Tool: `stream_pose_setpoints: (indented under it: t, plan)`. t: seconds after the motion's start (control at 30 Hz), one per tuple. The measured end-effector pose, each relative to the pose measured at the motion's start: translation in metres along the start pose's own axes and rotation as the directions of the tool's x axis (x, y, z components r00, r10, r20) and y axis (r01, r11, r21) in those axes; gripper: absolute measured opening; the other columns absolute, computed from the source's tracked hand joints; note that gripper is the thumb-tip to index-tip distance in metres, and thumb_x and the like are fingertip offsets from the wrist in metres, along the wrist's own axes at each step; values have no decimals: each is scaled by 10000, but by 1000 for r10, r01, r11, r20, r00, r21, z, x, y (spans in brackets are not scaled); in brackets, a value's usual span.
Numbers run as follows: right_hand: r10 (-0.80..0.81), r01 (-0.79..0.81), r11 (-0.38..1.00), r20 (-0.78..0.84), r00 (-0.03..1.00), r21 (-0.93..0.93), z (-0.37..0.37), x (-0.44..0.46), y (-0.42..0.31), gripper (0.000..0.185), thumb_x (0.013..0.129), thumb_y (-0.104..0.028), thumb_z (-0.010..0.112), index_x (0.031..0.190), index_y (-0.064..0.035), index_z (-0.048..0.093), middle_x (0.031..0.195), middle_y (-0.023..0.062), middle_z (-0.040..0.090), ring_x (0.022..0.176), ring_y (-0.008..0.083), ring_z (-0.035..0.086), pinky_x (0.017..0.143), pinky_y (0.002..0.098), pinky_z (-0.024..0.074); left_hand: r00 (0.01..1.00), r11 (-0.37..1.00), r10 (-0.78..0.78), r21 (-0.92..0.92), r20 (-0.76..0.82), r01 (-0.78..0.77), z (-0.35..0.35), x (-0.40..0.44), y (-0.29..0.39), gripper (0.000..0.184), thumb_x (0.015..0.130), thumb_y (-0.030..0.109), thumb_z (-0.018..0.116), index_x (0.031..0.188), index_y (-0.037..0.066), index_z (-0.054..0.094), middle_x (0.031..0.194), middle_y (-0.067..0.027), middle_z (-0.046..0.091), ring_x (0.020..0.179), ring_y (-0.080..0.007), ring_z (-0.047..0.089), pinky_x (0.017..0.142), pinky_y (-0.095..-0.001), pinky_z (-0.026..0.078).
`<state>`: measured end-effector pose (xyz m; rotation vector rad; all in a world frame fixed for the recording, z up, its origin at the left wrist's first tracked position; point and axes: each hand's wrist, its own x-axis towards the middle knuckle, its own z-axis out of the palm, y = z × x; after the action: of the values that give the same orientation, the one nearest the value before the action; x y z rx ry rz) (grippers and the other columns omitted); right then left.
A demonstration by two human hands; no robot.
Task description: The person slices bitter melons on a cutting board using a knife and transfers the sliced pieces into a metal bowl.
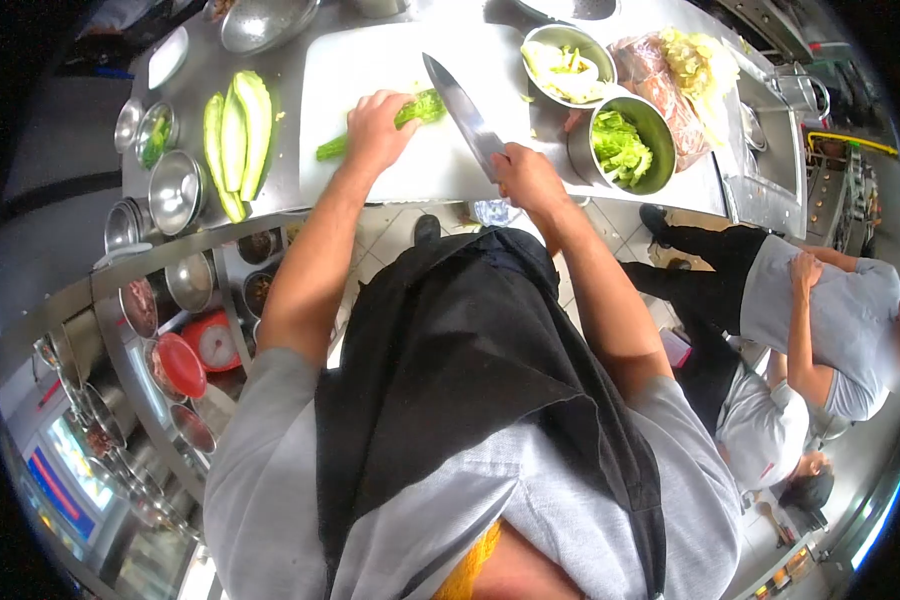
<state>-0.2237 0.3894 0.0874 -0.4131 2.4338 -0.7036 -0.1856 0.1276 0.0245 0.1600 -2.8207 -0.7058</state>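
Observation:
On the white cutting board (340,75), my left hand (377,130) is closed over a green vegetable (426,106), which sticks out on both sides of the fingers. The fingertips themselves are partly hidden. My right hand (530,178) grips the handle of a large knife (462,110) near the board's front right edge. The blade points up and to the left, just right of the vegetable and apart from it. A metal pot (660,150) of cut green leaves (620,148) stands to the right of my right hand.
Peeled long green vegetables (234,140) lie left of the board, near metal bowls (176,192). A bowl of pale cut pieces (568,68), a wrapped bag (652,75) and leafy greens (698,65) are at the right. Two people (820,310) stand beyond the table's right front.

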Motion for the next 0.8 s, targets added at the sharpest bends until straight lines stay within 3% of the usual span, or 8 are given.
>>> stream_pose_setpoints:
  t: [0.1, 0.27, 0.33, 0.53, 0.63, 0.7, 0.73, 0.8]
  plan:
    - [41, -45, 997, 58, 998, 68, 5, 19, -11, 371, 985, -302, 520, 1000, 41, 660, 928, 281, 702, 909, 444, 687, 870, 496, 520, 995, 998, 55, -9, -86, -56, 1, -1, 0, 361, 778, 197, 796, 1127, 190, 704, 1137, -31, 659, 1073, -310, 595, 918, -477, 463]
    - [141, -178, 964, 186, 972, 199, 13, 13, -20, 364, 981, -283, 511, 1012, 49, 659, 966, 310, 692, 957, 476, 670, 901, 505, 510, 1000, 1000, 20, -15, -10, -21, 1, 0, -3, 364, 825, 254, 790, 1173, 203, 694, 1216, -16, 640, 1146, -275, 567, 977, -458, 433]
    - [30, -40, 989, 73, 997, 143, 32, 5, -2, 372, 981, -285, 517, 1007, 57, 662, 965, 322, 688, 955, 475, 671, 908, 506, 508, 1000, 1000, 25, -19, -10, -25, 3, 0, -2, 366, 822, 251, 793, 1171, 203, 694, 1216, -16, 640, 1145, -275, 570, 979, -459, 432]
    - [-94, 97, 995, 182, 979, -10, 36, -39, 39, 354, 993, -303, 531, 1014, 21, 672, 1025, 308, 684, 984, 482, 652, 900, 515, 497, 1000, 999, 10, -42, -24, -11, 1, 3, -6, 389, 790, 220, 809, 1160, 202, 692, 1209, -23, 645, 1125, -285, 586, 968, -468, 445]
    - [-178, 182, 983, 160, 971, -12, 8, -64, 33, 338, 998, -288, 552, 956, 32, 653, 904, 277, 701, 866, 432, 690, 805, 490, 523, 1000, 1000, -6, -31, -27, 5, -1, 9, -2, 388, 783, 231, 805, 1152, 202, 691, 1198, -23, 650, 1122, -293, 589, 962, -470, 451]
    - [157, -177, 980, 195, 968, 88, -15, -75, 12, 332, 1023, -281, 556, 947, 33, 632, 803, 207, 680, 709, 295, 664, 688, 416, 515, 999, 999, 16, -38, -48, -18, 2, 10, 1, 377, 781, 243, 796, 1141, 201, 692, 1191, -21, 654, 1123, -296, 591, 961, -473, 454]
    - [71, -83, 994, 142, 987, 77, -8, -63, 23, 325, 1027, -271, 546, 941, 32, 623, 731, 159, 672, 627, 237, 645, 636, 397, 515, 999, 999, 19, -41, -42, -21, 5, 9, 2, 377, 781, 243, 796, 1141, 201, 692, 1191, -21, 654, 1123, -296, 591, 961, -473, 454]
    - [87, -101, 982, 93, 992, 157, -11, -46, 10, 362, 988, -304, 554, 931, 37, 659, 786, 225, 704, 743, 347, 717, 730, 439, 549, 996, 998, 51, -45, -75, -55, 12, 10, 3, 364, 787, 248, 782, 1136, 199, 692, 1186, -20, 657, 1118, -295, 593, 955, -475, 456]
